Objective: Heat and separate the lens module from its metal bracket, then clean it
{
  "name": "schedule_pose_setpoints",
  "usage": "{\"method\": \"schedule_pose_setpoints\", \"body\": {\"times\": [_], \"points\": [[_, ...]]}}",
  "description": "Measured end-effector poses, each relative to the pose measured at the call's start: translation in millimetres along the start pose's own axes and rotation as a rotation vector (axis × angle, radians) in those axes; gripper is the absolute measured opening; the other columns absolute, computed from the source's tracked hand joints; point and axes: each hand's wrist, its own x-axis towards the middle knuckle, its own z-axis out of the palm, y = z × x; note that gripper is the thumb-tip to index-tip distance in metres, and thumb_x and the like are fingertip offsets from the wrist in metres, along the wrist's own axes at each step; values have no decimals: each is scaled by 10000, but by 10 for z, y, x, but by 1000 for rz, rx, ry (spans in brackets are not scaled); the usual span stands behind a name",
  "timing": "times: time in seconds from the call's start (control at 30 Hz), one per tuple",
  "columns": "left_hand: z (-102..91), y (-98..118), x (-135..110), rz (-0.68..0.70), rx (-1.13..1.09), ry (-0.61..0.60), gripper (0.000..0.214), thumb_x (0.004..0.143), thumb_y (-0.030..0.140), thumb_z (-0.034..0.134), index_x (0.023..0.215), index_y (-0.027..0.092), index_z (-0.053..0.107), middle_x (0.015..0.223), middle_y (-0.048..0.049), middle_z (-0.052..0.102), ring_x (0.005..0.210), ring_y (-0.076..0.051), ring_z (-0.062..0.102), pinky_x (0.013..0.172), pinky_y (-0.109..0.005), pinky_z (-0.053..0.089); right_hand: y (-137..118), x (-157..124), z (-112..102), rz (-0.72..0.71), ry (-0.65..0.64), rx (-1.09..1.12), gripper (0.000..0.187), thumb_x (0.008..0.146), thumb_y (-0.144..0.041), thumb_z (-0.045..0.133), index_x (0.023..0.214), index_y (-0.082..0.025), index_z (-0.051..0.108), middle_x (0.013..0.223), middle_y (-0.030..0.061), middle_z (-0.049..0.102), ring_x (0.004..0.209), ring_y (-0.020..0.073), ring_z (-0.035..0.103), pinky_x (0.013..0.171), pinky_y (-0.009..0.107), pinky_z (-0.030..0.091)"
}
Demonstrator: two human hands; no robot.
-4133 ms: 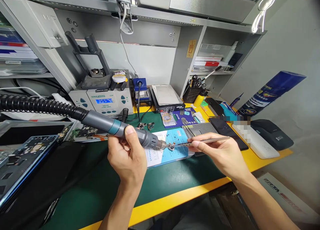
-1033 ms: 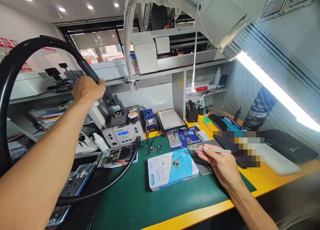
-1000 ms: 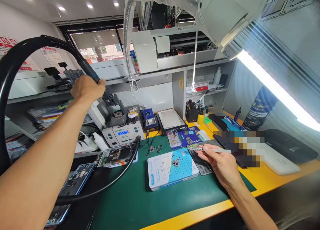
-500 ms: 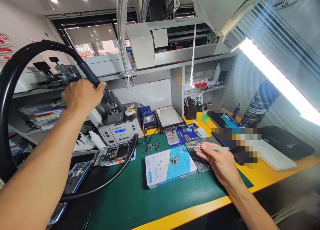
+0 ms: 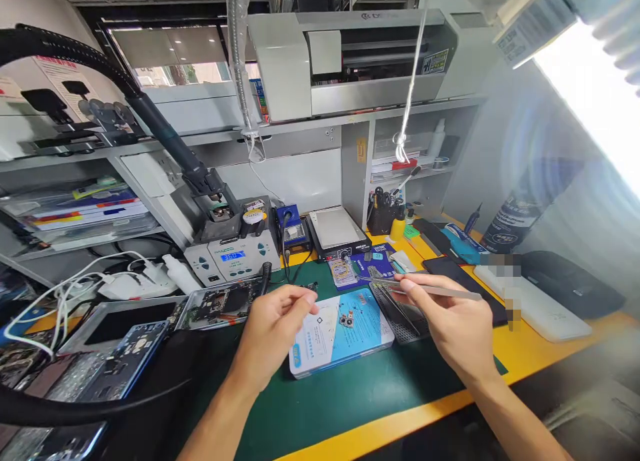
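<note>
My left hand [image 5: 277, 334] is beside the left end of a blue and white flat box [image 5: 320, 354]. Its fingers are curled, with the thumb close to the index finger, and nothing shows in them. My right hand [image 5: 453, 324] pinches silver tweezers [image 5: 440, 287], held almost level right of the box. A small phone camera module [image 5: 346, 319] lies on top of the box. A dark, slim tool [image 5: 400, 309] rests on the perforated mat [image 5: 415, 324] under my right hand. The black hot-air handle [image 5: 165, 134] leans in its holder at the back left.
A hot-air station [image 5: 235, 261] with a lit display stands behind my left hand. Opened phones [image 5: 135, 354] and a hose [image 5: 90, 407] occupy the left. A black phone [image 5: 465, 287] and a white slab [image 5: 535, 307] lie right. A bright lamp [image 5: 595, 94] hangs at upper right.
My left hand has let go of the hot-air handle and come down to the box. The view has tilted down. My right hand still holds the tweezers.
</note>
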Motion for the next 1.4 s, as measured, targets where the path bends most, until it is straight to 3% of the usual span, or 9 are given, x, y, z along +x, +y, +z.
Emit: {"method": "schedule_pose_setpoints", "body": {"times": [0.1,0.23,0.4,0.6,0.7,0.87,1.0,1.2,1.4], "points": [[304,18,-55,-97,-97,-190,415,865,560,610,822,166,733,501,23,492,401,-79,325,374,-216,236,56,-335,92,-331,82,-282,77,854,-230,766,917,-251,805,970,56,804,848,247,778,828,369,665],[589,-29,-157,-236,-425,-292,449,839,591,656,903,154,737,874,-89,676,514,-79,471,350,-181,248,271,-698,184,-622,34,-359,385,816,-39,726,1102,-295,758,1106,42,795,991,277,767,910,420,639],[662,-140,-225,-367,-704,-302,351,772,500,777,876,167,749,873,-59,618,601,-84,500,345,-146,259,286,-838,278,-685,3,-451,457,843,-22,672,1207,-295,711,1175,58,781,992,252,779,864,363,665],[550,-207,-258,-417,-703,-281,358,729,509,809,828,171,747,710,-19,547,551,-86,460,362,-162,261,280,-906,428,-792,-117,-481,528,822,-9,655,1278,-276,667,1200,125,765,1048,291,760,853,395,665],[412,-220,-190,-385,-643,-154,334,705,494,815,762,178,722,720,-21,586,566,-100,482,436,-192,364,328,-1037,427,-795,-186,-510,538,820,-53,668,1319,-253,634,1214,157,754,1077,320,746,830,399,670],[41,-238,59,-187,-240,26,357,762,571,735,777,216,709,685,-1,606,554,-130,530,487,-230,423,197,-864,23,-683,-234,-686,381,851,-147,686,1214,-265,672,1146,102,773,963,246,773,818,312,642],[-117,-262,157,-102,120,-126,426,837,636,612,720,233,685,544,16,523,451,-143,477,442,-257,397,82,-166,-302,-221,-145,-988,189,942,-359,607,1012,-251,745,900,49,788,747,225,724,644,312,552],[-102,-310,147,-57,188,-167,362,780,604,667,676,258,693,645,-18,638,500,-174,496,419,-271,275,193,379,-184,19,-480,-1206,177,827,-380,697,743,-237,759,617,29,726,586,225,670,520,281,407],[-173,-348,152,-47,331,-180,293,815,528,627,730,270,735,607,-1,623,473,-169,458,429,-282,241,276,396,-139,73,-485,-1224,187,791,-241,615,615,-233,678,556,15,668,513,182,593,486,266,360]]}}
